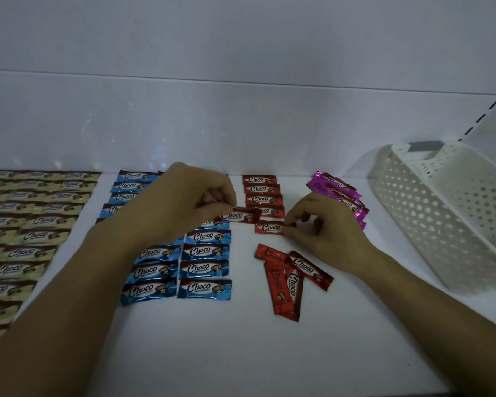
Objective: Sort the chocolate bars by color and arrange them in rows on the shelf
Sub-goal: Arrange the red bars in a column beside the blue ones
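Observation:
On the white shelf (241, 339) lie green bars (32, 224) in rows at the left and blue bars (204, 267) in two columns at the centre. A column of red bars (262, 190) runs back toward the wall. My left hand (184, 199) pinches a red bar (236, 216) just above the blue column. At the foot of the red column, the fingertips of my right hand (324, 233) grip another red bar (269, 227) flat on the shelf. A loose pile of red bars (289, 279) lies nearer me. Pink bars (341, 193) are heaped behind my right hand.
A cream perforated plastic basket (441, 213) stands tilted at the right of the shelf, against the side upright. The shelf's white back wall (241, 124) rises just behind the rows. Bare shelf surface lies in front of the bars.

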A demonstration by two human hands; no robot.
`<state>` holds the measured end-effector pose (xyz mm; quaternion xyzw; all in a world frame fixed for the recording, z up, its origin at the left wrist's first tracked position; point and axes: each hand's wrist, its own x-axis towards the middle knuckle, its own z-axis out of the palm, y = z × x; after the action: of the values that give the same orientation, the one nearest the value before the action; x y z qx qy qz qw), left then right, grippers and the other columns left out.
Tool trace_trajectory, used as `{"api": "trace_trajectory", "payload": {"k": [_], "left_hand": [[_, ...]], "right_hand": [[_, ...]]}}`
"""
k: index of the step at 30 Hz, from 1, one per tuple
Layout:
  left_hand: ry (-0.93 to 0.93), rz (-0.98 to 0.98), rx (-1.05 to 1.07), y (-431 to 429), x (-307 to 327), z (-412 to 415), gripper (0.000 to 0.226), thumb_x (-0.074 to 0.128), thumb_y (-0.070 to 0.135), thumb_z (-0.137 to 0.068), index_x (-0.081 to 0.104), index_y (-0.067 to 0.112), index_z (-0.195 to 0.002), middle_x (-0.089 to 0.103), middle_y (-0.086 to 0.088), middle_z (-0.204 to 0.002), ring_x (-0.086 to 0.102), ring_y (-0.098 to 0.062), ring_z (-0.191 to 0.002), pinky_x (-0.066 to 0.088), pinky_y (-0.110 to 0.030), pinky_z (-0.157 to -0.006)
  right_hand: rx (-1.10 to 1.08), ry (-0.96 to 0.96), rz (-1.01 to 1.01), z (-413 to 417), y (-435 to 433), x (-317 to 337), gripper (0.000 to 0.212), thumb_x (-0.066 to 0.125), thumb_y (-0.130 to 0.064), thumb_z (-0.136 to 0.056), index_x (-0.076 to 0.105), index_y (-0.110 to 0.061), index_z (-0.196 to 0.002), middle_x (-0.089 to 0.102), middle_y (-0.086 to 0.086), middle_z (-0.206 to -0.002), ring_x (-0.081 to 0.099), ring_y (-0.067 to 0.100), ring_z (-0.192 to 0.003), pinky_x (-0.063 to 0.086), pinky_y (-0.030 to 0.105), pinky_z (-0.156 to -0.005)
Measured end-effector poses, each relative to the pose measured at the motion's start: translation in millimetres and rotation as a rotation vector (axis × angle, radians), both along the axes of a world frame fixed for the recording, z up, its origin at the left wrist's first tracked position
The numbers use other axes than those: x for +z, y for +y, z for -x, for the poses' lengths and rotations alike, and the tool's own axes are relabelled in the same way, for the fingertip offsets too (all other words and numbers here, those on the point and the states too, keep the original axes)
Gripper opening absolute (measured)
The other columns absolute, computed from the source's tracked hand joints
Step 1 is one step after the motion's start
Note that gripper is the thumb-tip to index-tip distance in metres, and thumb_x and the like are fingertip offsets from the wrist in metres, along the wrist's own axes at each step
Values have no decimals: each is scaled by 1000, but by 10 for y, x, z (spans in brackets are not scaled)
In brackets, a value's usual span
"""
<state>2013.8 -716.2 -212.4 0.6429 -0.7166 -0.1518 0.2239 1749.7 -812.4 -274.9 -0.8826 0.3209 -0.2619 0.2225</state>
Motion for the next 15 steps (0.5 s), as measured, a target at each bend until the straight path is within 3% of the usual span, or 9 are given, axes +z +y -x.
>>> {"api": "trace_trajectory", "payload": {"k": [3,5,15], "left_hand": [[70,42,69,18,58,-1,7,73,29,-84,70,34,-88,68,19,-76,64,6,-76,52,-9,-69],[119,51,101,24,82,7,8,75,26,-83,70,31,-88,68,17,-75,64,5,-74,49,-5,-68],[228,39,129,44,135,2,9,77,26,-81,70,30,-86,71,12,-76,68,-2,-72,57,-21,-71]], "right_hand": [[43,26,2,3,15,-28,12,78,-17,-83,77,-25,-93,68,-14,-89,62,4,-81,44,8,-68],[30,40,10,-30,4,-53,12,77,-19,-85,78,-24,-96,68,-13,-91,62,2,-81,45,8,-69],[47,36,47,-70,-7,-93,14,76,-22,-86,79,-25,-100,66,-14,-94,60,-1,-84,44,8,-72]]}}
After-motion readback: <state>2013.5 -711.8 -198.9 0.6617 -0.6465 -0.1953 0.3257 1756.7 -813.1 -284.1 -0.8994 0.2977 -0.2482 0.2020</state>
